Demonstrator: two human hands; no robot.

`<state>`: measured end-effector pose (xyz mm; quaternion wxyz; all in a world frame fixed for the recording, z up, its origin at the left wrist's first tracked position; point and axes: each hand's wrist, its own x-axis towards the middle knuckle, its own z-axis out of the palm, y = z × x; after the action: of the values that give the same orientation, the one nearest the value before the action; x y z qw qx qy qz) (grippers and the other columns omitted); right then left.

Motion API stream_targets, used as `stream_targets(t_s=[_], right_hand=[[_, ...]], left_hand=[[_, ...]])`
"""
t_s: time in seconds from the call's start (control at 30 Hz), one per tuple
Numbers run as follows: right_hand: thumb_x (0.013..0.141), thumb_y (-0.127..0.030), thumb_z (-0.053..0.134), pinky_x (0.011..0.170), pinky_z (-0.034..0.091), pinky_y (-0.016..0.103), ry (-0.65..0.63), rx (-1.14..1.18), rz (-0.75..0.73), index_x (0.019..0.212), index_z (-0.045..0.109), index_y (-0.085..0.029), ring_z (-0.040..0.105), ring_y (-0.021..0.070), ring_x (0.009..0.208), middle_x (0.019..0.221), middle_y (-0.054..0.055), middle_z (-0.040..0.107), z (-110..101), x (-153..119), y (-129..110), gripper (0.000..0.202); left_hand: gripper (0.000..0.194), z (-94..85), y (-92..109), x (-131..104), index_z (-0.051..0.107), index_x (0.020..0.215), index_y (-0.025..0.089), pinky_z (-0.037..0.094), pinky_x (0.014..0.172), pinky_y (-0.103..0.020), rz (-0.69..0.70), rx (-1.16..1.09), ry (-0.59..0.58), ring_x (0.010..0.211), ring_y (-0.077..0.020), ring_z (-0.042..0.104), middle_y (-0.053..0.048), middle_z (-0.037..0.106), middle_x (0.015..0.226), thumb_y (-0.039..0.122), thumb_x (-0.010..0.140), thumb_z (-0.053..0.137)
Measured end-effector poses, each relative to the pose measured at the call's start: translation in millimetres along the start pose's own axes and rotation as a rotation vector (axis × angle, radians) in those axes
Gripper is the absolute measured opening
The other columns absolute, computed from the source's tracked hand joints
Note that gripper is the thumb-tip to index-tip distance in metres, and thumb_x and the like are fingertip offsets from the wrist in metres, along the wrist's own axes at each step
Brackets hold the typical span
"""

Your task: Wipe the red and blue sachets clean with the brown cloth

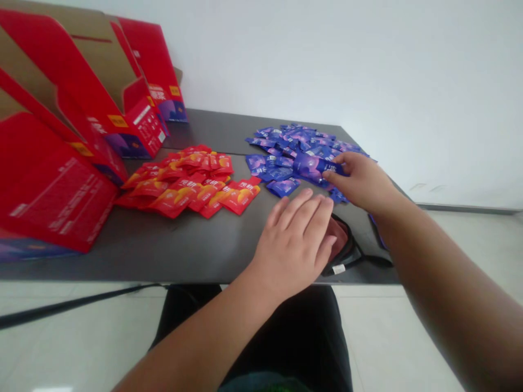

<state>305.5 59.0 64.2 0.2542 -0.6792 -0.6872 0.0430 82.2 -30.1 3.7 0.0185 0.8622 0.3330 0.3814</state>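
Observation:
My right hand point(362, 179) pinches a purple-blue sachet point(311, 166) by its right end, between thumb and fingers. Under and behind it spreads a loose pile of similar blue sachets point(278, 142) on the dark grey table point(196, 250). My left hand point(295, 239) is palm down with its fingers stretched out, just in front of the pile; I see nothing held in it, though its palm is hidden. Partly behind that hand lies a dark pouch-like item point(341, 245) with a black strap and a white tag. Left of the hands is a heap of red-orange sachets point(180, 185).
Several open red cartons point(139, 117) stand along the left side of the table. A white wall point(261, 60) rises behind. A black strap point(81, 304) runs below the table's front edge at left. Part of a dark blue object point(379, 231) shows beside my right forearm.

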Motion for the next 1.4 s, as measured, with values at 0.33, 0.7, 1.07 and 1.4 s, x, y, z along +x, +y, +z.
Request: stream_targets(t_s=[0.33,0.7,1.07,1.4], right_hand=[[0.103,-0.045,0.067,0.095,0.061,0.047,-0.202,0.282,-0.269,0.130,0.073,-0.027,0.076,0.0299,0.109,0.122,0.007,0.079,0.1,-78.0,-49.5,0.033],[0.103,-0.022,0.053,0.105,0.056,0.059,-0.195,-0.214,-0.344,0.143,0.062,-0.018,0.072,0.0373,0.119,0.136,0.017,0.074,38.7,-119.6,-32.5,0.041],[0.086,0.000,0.057,0.096,0.061,0.035,-0.630,0.630,-0.508,0.131,0.070,-0.028,0.074,0.0199,0.109,0.124,0.003,0.077,26.5,-115.9,-82.1,0.055],[0.098,-0.020,0.060,0.116,0.044,0.056,-0.399,0.017,-0.516,0.123,0.073,-0.025,0.059,0.0333,0.130,0.130,0.011,0.069,45.2,-91.5,-64.4,0.029]], left_hand=[[0.025,-61.0,-33.7,-8.4,0.061,0.089,0.026,0.052,0.062,-0.039,-0.455,0.160,-0.331,0.071,-0.0320,0.074,-0.004,0.071,0.076,0.044,0.107,0.058],[0.081,-59.7,-50.2,-28.6,0.047,0.158,0.019,0.051,0.113,-0.057,-0.503,-0.019,-0.423,0.144,-0.0439,0.058,-0.023,0.053,0.162,0.053,0.091,0.078],[0.103,-44.5,-79.4,-43.0,0.029,0.169,0.020,0.025,0.133,-0.058,-0.106,-0.176,-0.518,0.162,-0.0353,0.037,-0.020,0.039,0.175,0.056,0.087,0.081],[0.134,-45.3,-67.4,-32.8,0.026,0.170,0.006,0.030,0.132,-0.058,-0.248,-0.067,-0.561,0.162,-0.0419,0.037,-0.028,0.036,0.173,0.072,0.072,0.090]])
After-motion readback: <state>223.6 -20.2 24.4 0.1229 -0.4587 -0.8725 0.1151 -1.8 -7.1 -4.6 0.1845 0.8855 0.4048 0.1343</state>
